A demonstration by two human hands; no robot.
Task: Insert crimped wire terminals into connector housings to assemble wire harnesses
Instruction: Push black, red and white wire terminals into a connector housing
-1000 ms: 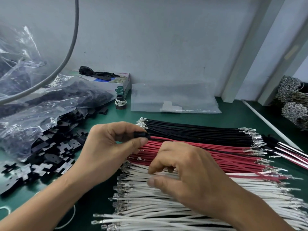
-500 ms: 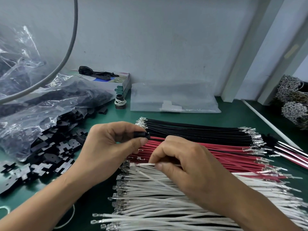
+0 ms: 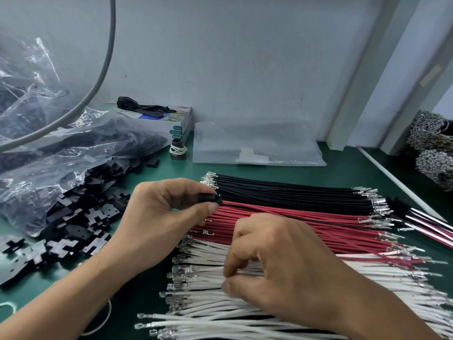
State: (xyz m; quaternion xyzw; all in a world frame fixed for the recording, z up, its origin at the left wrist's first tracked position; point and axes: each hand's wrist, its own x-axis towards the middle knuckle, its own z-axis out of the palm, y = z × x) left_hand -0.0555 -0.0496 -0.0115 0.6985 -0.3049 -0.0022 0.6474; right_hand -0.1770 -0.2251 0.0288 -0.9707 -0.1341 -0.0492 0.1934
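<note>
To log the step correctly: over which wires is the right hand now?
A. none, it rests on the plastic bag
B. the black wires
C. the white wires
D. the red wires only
C: the right hand has its fingertips curled down among the white wires, nearer than the red wires.

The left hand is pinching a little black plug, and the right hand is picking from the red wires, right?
Not quite. In the head view the right hand is picking from the white wires, not the red wires. The left hand does pinch the little black plug.
</note>
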